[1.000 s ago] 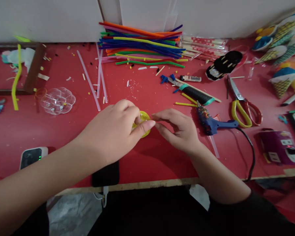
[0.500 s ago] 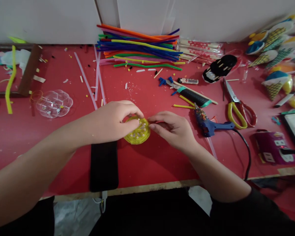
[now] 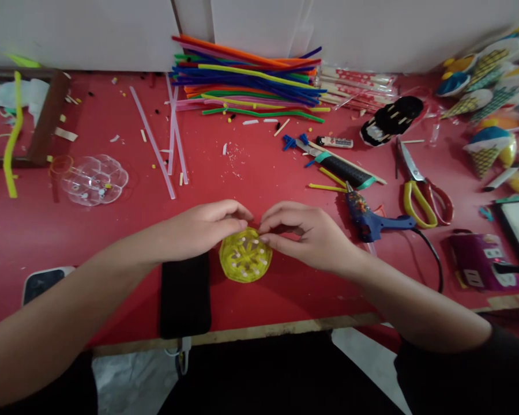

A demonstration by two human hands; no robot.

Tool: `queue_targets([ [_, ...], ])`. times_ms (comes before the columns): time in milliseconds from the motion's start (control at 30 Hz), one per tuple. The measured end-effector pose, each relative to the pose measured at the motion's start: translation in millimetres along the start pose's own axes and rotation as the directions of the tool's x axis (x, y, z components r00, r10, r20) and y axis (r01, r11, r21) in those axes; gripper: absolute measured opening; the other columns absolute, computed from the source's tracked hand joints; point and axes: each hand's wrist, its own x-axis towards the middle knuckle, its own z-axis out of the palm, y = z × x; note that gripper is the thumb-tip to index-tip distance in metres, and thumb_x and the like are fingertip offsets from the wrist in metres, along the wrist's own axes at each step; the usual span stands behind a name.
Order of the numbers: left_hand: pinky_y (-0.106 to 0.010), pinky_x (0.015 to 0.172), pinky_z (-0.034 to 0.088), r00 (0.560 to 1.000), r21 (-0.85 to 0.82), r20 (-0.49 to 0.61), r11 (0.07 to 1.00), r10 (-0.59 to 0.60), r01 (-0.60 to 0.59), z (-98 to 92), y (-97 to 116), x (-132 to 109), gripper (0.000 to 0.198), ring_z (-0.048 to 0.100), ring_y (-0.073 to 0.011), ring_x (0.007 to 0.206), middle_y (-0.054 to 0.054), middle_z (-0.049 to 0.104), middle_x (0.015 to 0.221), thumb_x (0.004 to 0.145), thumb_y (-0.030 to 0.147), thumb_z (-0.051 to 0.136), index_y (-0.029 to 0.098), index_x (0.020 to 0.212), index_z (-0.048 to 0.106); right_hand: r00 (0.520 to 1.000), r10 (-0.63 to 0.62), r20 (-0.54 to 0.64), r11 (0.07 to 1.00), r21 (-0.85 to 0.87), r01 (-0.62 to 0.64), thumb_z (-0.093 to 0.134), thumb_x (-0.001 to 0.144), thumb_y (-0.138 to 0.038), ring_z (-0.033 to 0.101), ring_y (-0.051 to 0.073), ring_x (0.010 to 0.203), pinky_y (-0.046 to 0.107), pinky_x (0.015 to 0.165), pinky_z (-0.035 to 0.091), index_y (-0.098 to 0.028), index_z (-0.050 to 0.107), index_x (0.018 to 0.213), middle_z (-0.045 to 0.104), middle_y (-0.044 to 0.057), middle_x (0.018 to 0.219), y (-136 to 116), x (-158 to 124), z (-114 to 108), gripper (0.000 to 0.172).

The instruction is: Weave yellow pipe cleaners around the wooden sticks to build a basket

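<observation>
A round yellow piece (image 3: 245, 255), with a ring of pale stick ends showing on its face, is between my two hands above the red table. My left hand (image 3: 203, 229) pinches its upper left edge between thumb and fingers. From the other side, my right hand (image 3: 303, 235) has its thumb and fingertips closed at the upper right edge. The undersides of the fingers are hidden. A black phone-like slab (image 3: 185, 297) lies below my left hand.
Coloured pipe cleaners (image 3: 251, 80) are piled at the back. A glue gun (image 3: 372, 219), pliers (image 3: 339, 167) and scissors (image 3: 415, 178) lie to the right. A clear flower-shaped tray (image 3: 95, 180) and wooden frame (image 3: 45, 124) are on the left.
The yellow piece has come lower and its face is turned more toward the camera. My left hand has moved down, uncovering more of it. A white-edged phone now shows at the left.
</observation>
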Motion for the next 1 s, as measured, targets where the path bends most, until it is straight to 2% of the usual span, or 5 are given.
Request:
queue_targets([
  [300,-0.032,0.082,0.058,0.982,-0.267,0.132,0.959,0.135,-0.096,0.7,-10.5,12.2,0.031,0.076,-0.0199,0.094,-0.006,0.077,0.099,0.089,0.026,0.056,0.019,0.119,0.061,0.999,0.034,0.028,0.992,0.120,-0.037,0.075,0.091,-0.029,0.074,0.014,0.085,0.025,0.072,0.063,-0.022,0.077,0.094,0.077,0.003,0.094,-10.6,9.5,-21.0,0.008],
  [433,-0.032,0.083,0.059,0.977,-0.211,-0.145,0.960,0.155,-0.184,-13.2,8.4,9.2,0.034,0.076,-0.0204,0.097,-0.006,0.077,0.099,0.088,0.027,0.062,0.020,0.121,0.064,0.991,-0.024,-0.135,0.999,-0.034,0.020,0.079,0.090,-0.029,0.074,0.014,0.085,0.027,0.075,0.063,-0.023,0.078,0.096,0.079,0.002,0.094,-39.7,25.8,-55.3,0.009],
  [600,-0.038,0.095,0.060,0.808,-0.184,-0.560,0.925,0.180,-0.333,-29.5,44.0,11.8,0.036,0.074,-0.0240,0.113,-0.007,0.078,0.111,0.093,0.028,0.065,0.024,0.128,0.067,0.873,-0.182,-0.452,0.935,-0.354,0.012,0.076,0.093,-0.022,0.072,0.016,0.093,0.030,0.081,0.062,-0.029,0.077,0.099,0.078,0.002,0.099,-83.8,48.9,-78.8,0.009],
  [767,-0.035,0.101,0.059,0.745,-0.371,-0.659,0.814,0.108,-0.446,-29.7,53.1,19.2,0.034,0.068,-0.0200,0.127,-0.007,0.071,0.137,0.100,0.022,0.056,0.023,0.134,0.062,0.846,-0.240,-0.477,0.914,-0.404,0.031,0.077,0.092,-0.026,0.072,0.019,0.098,0.034,0.080,0.062,-0.028,0.073,0.107,0.075,0.002,0.107,-90.5,66.8,-77.1,0.016],
  [1000,-0.028,0.080,0.064,0.652,-0.549,-0.747,0.435,0.129,-0.714,-22.7,38.7,31.5,0.040,0.077,-0.0164,0.090,0.004,0.079,0.092,0.077,0.018,0.090,0.029,0.110,0.070,0.893,-0.177,-0.414,0.975,-0.196,0.102,0.083,0.084,-0.036,0.070,0.026,0.117,0.048,0.099,0.063,-0.028,0.059,0.129,0.067,0.006,0.129,-74.6,79.9,-52.9,0.052],
])
